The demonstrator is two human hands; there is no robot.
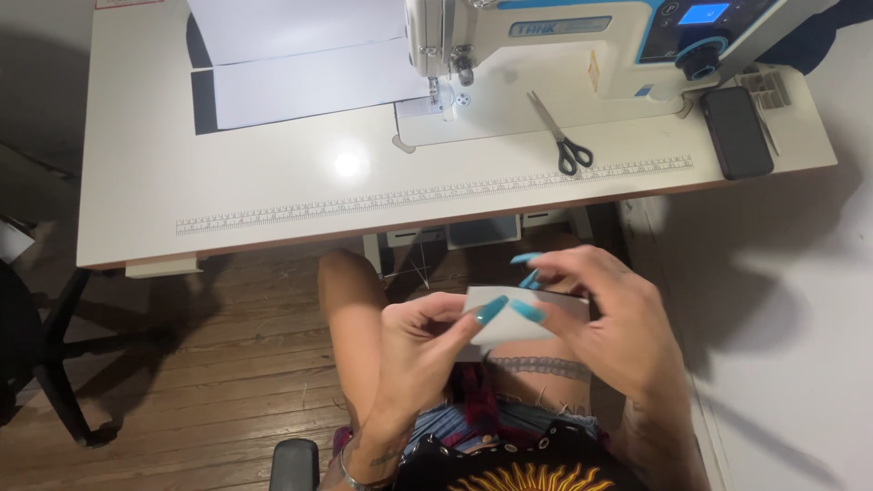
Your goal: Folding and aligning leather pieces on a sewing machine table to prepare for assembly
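Both hands hold a small white piece of fabric or paper (506, 318) over my lap, below the table's front edge. My left hand (420, 350) grips its left side between thumb and fingers. My right hand (609, 318) pinches its right side, with long turquoise nails over the top edge. The piece is partly hidden by the fingers.
A white sewing table (273, 182) with a printed ruler along its front edge carries a white and blue sewing machine (564, 41), scissors (564, 136), a dark phone (735, 132) and large white sheets (300, 64). Wooden floor lies below; a dark chair frame (55, 364) stands left.
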